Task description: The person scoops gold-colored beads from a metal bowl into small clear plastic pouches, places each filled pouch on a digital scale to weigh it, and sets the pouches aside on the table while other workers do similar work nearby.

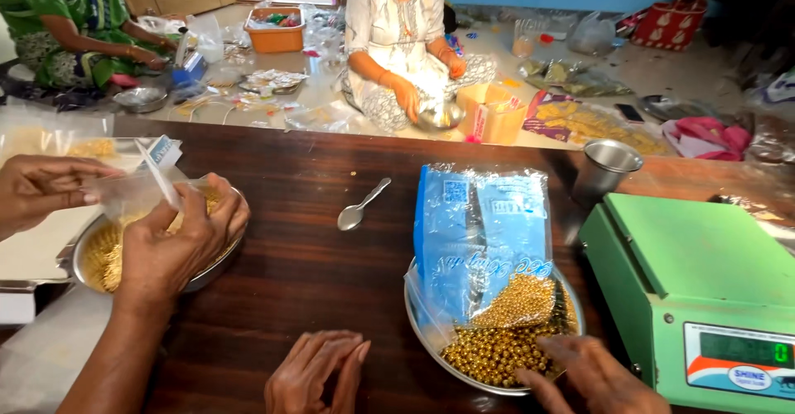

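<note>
Gold beads under right hand, fingertips seemingly touching; left hand cut off.

The right hand is cut off by the bottom edge, its palm out of sight. The left hand curls shut, hiding anything inside. A bag covers much of the bead bowl. The scale runs off the right edge.

Dark wooden table bears spoon, bead dishes, scale.
</note>
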